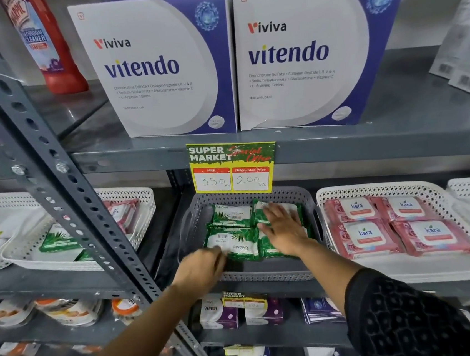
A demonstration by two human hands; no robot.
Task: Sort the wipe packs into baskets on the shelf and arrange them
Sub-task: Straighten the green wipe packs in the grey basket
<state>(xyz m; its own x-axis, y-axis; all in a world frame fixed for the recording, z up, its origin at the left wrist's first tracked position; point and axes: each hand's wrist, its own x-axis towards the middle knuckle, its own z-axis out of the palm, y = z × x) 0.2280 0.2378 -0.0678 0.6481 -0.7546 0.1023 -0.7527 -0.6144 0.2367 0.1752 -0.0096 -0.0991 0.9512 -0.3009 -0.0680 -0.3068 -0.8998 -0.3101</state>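
Observation:
A grey perforated basket (270, 272) on the middle shelf holds several green wipe packs (232, 217) laid flat in two rows. My right hand (284, 229) lies flat, fingers spread, on the right-hand green packs. My left hand (201, 267) is at the basket's front left, fingers pinching the edge of the front-left green pack (236, 243). To the right, a white basket (411, 271) carries several pink Kara wipe packs (364, 235). Left of the upright, another white basket (133, 214) holds a green pack (59, 239) and pink packs, partly hidden.
A slotted grey shelf upright (54, 179) crosses the left side in front of the left baskets. A yellow price tag (231, 168) hangs over the grey basket. Two large Vitendo boxes (155, 67) and a red cleaner bottle (45, 44) stand on the upper shelf. Boxes fill the lower shelves.

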